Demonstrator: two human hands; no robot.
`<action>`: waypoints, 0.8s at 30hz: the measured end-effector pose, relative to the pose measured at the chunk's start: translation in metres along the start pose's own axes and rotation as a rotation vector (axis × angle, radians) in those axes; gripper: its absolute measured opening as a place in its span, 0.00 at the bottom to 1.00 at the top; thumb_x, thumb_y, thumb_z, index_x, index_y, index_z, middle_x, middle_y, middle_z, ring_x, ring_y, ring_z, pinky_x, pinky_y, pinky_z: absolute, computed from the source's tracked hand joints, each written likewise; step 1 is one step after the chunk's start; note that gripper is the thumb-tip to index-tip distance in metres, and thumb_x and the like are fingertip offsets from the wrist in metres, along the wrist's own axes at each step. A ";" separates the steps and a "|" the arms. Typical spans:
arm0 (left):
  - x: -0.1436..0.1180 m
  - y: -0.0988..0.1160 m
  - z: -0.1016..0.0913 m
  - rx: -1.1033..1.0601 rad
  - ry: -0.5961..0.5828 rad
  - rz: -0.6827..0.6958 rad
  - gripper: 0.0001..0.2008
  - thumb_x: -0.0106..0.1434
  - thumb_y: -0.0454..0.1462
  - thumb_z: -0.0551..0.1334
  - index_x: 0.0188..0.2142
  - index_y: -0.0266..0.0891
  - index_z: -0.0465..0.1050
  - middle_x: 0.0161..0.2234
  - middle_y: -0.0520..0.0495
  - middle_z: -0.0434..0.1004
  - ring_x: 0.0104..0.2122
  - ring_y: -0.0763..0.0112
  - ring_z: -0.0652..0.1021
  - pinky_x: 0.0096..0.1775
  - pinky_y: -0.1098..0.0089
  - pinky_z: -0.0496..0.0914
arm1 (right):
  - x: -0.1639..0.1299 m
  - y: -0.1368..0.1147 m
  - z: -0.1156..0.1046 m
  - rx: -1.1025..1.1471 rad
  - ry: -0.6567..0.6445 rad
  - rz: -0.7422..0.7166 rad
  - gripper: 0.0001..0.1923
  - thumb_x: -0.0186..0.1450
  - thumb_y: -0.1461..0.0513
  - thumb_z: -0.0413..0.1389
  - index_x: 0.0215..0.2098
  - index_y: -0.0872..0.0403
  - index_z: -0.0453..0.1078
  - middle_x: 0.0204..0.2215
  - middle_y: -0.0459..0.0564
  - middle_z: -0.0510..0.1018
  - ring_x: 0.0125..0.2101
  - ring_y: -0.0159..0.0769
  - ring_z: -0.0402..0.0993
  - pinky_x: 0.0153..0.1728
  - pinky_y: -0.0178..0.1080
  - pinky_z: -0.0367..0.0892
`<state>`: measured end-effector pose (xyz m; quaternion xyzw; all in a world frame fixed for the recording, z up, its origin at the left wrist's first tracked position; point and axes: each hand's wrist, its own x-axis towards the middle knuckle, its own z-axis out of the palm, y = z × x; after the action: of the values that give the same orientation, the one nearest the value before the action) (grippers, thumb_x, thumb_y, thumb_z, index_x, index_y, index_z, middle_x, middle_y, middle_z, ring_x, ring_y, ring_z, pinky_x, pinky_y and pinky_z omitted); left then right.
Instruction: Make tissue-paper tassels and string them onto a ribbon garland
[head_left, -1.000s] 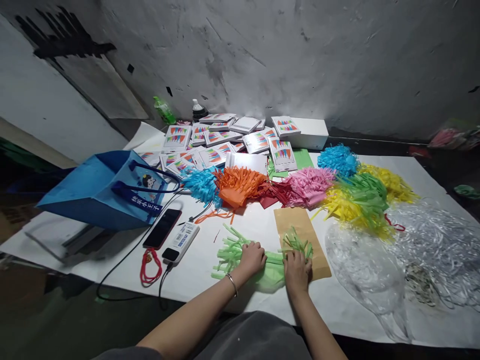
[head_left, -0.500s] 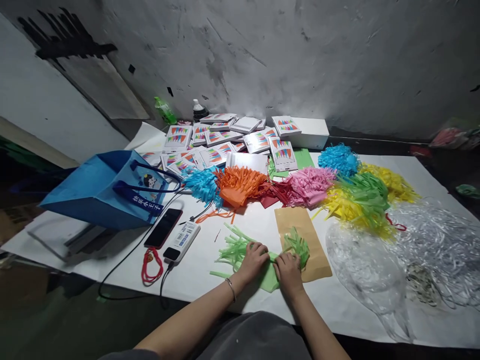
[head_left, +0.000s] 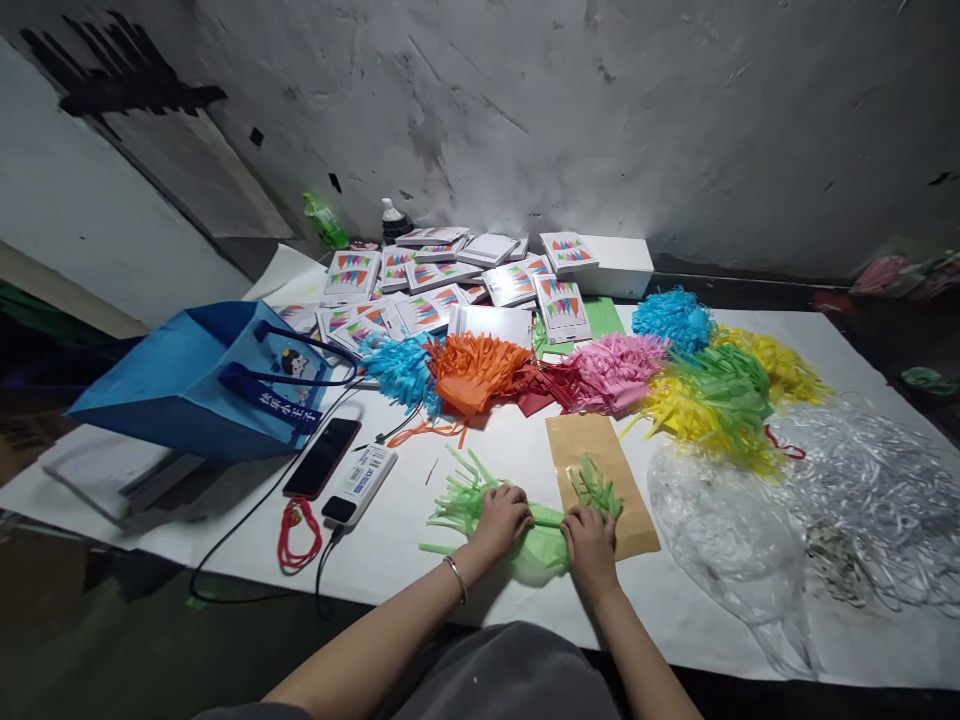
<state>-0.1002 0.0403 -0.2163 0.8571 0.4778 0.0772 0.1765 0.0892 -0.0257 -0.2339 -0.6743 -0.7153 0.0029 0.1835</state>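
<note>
Light green tissue paper (head_left: 541, 552) with fringed ends lies on the white-covered table in front of me. My left hand (head_left: 504, 522) is closed over its left part, where loose green strips fan out. On the right part, my right hand (head_left: 591, 545) has its fingers curled round the paper, close to a smaller bunch of green fringe (head_left: 596, 487). A narrow folded or rolled band of paper runs between the two hands. Both sets of fingertips are partly hidden. Under the right-hand fringe lies a brown paper envelope (head_left: 626, 500).
Fringed bundles in orange (head_left: 480, 370), pink (head_left: 616, 372), yellow and blue line the middle. Behind are several printed packets (head_left: 427, 310). At left sit a blue bag (head_left: 180, 380), a phone (head_left: 322, 457) and a cabled power bank (head_left: 361, 485). Clear plastic strips (head_left: 862, 490) spread at right.
My right hand has shifted a little to the right, widening the gap between my hands. The green paper between them looks more stretched out. The view has shifted slightly.
</note>
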 end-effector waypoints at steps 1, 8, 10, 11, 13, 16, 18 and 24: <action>0.001 0.003 0.000 0.014 -0.004 -0.015 0.06 0.63 0.37 0.62 0.32 0.43 0.78 0.40 0.46 0.75 0.44 0.60 0.70 0.45 0.58 0.59 | 0.002 -0.003 -0.001 -0.010 0.004 0.029 0.08 0.65 0.65 0.52 0.32 0.49 0.71 0.36 0.49 0.77 0.40 0.43 0.70 0.52 0.52 0.53; 0.015 0.022 0.004 0.152 0.018 -0.143 0.08 0.62 0.33 0.58 0.32 0.34 0.77 0.38 0.36 0.73 0.41 0.52 0.70 0.43 0.52 0.61 | 0.013 -0.018 -0.001 -0.081 0.026 0.168 0.07 0.63 0.66 0.53 0.28 0.53 0.71 0.33 0.56 0.76 0.38 0.50 0.69 0.48 0.57 0.52; 0.015 0.022 0.004 0.168 0.012 -0.094 0.07 0.63 0.32 0.58 0.34 0.36 0.76 0.39 0.38 0.73 0.42 0.53 0.70 0.47 0.49 0.59 | 0.013 -0.018 0.000 -0.078 0.026 0.160 0.07 0.63 0.66 0.53 0.30 0.52 0.72 0.33 0.55 0.76 0.39 0.49 0.68 0.49 0.57 0.51; 0.014 0.021 0.004 0.167 0.001 -0.051 0.07 0.64 0.32 0.59 0.34 0.38 0.76 0.40 0.41 0.73 0.43 0.56 0.70 0.50 0.49 0.57 | 0.013 -0.017 0.000 -0.071 0.021 0.140 0.08 0.64 0.67 0.52 0.31 0.52 0.72 0.34 0.54 0.76 0.39 0.49 0.68 0.50 0.57 0.50; 0.011 0.018 0.004 0.171 -0.022 0.073 0.07 0.65 0.32 0.59 0.33 0.41 0.75 0.39 0.46 0.73 0.44 0.60 0.69 0.55 0.50 0.53 | 0.010 -0.016 0.001 -0.049 0.004 0.074 0.11 0.64 0.68 0.51 0.32 0.50 0.73 0.36 0.51 0.77 0.40 0.46 0.68 0.53 0.56 0.48; 0.009 0.011 0.008 0.236 -0.030 0.301 0.06 0.66 0.33 0.60 0.32 0.40 0.75 0.37 0.48 0.73 0.44 0.61 0.68 0.58 0.49 0.49 | 0.005 -0.015 0.002 -0.013 -0.024 -0.017 0.13 0.65 0.69 0.50 0.31 0.49 0.73 0.35 0.48 0.78 0.42 0.44 0.68 0.56 0.53 0.46; 0.013 0.007 0.011 0.275 -0.028 0.403 0.06 0.66 0.33 0.60 0.31 0.39 0.74 0.36 0.47 0.73 0.43 0.62 0.68 0.58 0.49 0.49 | 0.004 -0.015 0.004 0.014 -0.035 -0.046 0.11 0.64 0.69 0.52 0.31 0.50 0.73 0.34 0.50 0.78 0.44 0.45 0.68 0.57 0.52 0.44; 0.024 0.001 0.008 0.263 -0.006 0.420 0.05 0.66 0.35 0.60 0.34 0.37 0.73 0.39 0.46 0.74 0.42 0.62 0.70 0.52 0.54 0.59 | 0.012 -0.021 0.017 0.149 -0.038 -0.022 0.08 0.64 0.67 0.53 0.33 0.51 0.74 0.33 0.50 0.78 0.41 0.42 0.69 0.57 0.51 0.46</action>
<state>-0.0843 0.0584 -0.2244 0.9534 0.2946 0.0467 0.0449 0.0642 -0.0118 -0.2410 -0.6507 -0.7238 0.0671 0.2197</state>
